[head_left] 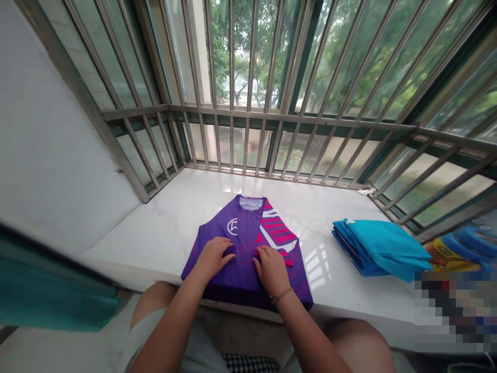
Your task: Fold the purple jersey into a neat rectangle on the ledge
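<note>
A purple jersey (244, 269) with a white round logo lies spread on the white ledge, its collar pointing at the window. Its pink-and-white striped sleeve (277, 230) is folded inward across the right side of the chest. My left hand (217, 255) rests on the left part of the jersey, below the logo, with thumb and fingers apart. Across from it, my right hand (272, 267) touches the cloth at the lower edge of the folded sleeve, its thumb apart from the fingers. The jersey's bottom hem hangs over the ledge's front edge.
A stack of folded blue clothes (380, 246) sits on the ledge (163, 228) to the right. Beyond it stands a blue-and-yellow container (462, 248), beside a blurred-out patch. Metal window bars (252, 114) enclose the back. A teal panel (50, 290) is at lower left.
</note>
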### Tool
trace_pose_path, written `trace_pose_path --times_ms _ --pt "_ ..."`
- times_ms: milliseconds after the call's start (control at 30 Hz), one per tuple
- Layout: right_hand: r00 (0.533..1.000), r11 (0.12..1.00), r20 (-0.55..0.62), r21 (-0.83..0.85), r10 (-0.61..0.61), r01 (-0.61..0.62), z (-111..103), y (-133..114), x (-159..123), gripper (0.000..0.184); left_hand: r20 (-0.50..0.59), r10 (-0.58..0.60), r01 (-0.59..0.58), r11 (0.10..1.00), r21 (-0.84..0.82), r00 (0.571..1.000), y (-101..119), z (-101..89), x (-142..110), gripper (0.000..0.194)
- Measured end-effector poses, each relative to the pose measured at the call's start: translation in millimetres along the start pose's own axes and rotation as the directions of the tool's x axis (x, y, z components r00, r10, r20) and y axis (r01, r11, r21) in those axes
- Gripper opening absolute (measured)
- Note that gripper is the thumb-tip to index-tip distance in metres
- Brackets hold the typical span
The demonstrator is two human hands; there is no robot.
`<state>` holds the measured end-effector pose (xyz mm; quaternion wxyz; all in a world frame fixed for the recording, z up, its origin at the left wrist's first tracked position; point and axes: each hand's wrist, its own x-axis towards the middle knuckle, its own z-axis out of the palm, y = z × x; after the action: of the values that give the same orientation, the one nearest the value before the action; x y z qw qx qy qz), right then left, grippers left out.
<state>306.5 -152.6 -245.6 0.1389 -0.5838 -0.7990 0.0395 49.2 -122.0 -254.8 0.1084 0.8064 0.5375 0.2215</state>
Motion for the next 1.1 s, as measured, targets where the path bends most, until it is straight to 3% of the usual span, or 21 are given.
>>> trace_pose_path --times_ms 100,300,567,767,967,1100 --pt "0.999 0.998 0.022 -0.057 0.027 -0.025 -6.8 1.6 8.9 0.015 0.053 0.029 -0.033 0.996 0.080 0.998 4.4 2.6 7.8 0.012" --pt "0.999 0.992 0.045 -0.123 0.007 -0.001 -3.5 3.5 21.5 0.015 0.016 0.022 -0.024 0.994 0.104 1.000 17.6 0.7 22.6 0.016" --pt "0.999 0.997 0.033 -0.071 -0.035 0.037 -6.7 2.2 11.9 0.018 0.024 0.003 -0.004 1.000 0.031 1.000 20.8 7.7 15.6 0.016" --pt "0.995 0.996 -0.049 0.042 -0.082 0.084 -1.9 11.8 13.8 0.038 -0.080 0.041 -0.037 0.998 0.045 0.996 2.5 9.9 27.0 0.035" --pt "0.990 0.996 0.107 0.033 -0.088 0.085 27.2 18.4 15.1 0.072 0.092 -0.064 0.040 0.970 0.239 0.994 -3.4 30.2 23.2 0.062" --pt "0.981 0.998 0.189 0.056 -0.049 0.039 30.2 15.2 13.9 0.081 0.152 -0.105 0.056 0.954 0.293 0.983 3.6 33.3 19.4 0.071"
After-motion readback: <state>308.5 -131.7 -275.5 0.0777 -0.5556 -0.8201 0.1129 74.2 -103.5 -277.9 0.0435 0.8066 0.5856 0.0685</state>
